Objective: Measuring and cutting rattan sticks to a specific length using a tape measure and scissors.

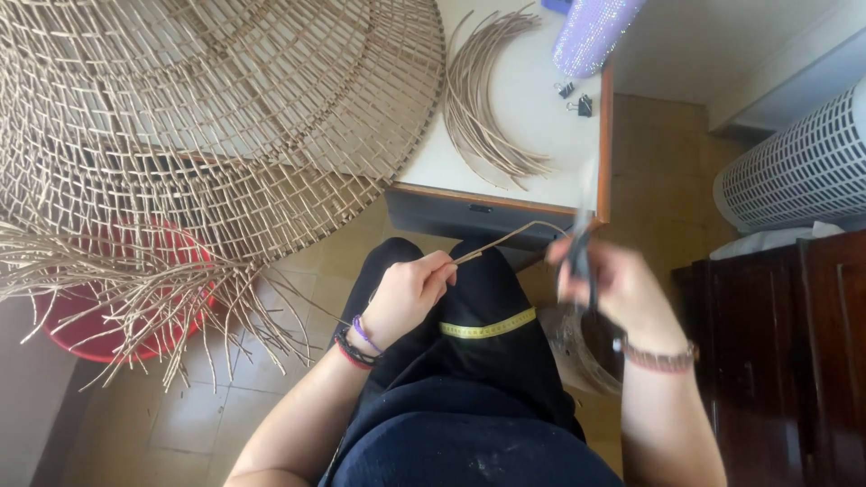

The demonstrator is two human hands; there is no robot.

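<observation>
**Trimming a reed over the lap**

Our left hand (408,293) pinches a thin reed (510,239); our blurred right hand (613,284) is closed around scissors (577,257) at its far end. The cut seemingly calls for steadying. Cut reeds (483,99) lie on the white counter (541,135), beside woven wicker (216,117), above tiled floor.

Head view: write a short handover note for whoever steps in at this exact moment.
Left hand pinches one end of a thin rattan strand.
Right hand, blurred, grips a dark tool, probably scissors, at the strand's far end.
Large woven rattan piece overhangs the white table, loose ends unwoven.
Spare curved strands lie on the table; a yellow measuring tape crosses the lap.
Whether the strand is cut cannot be told.
</observation>
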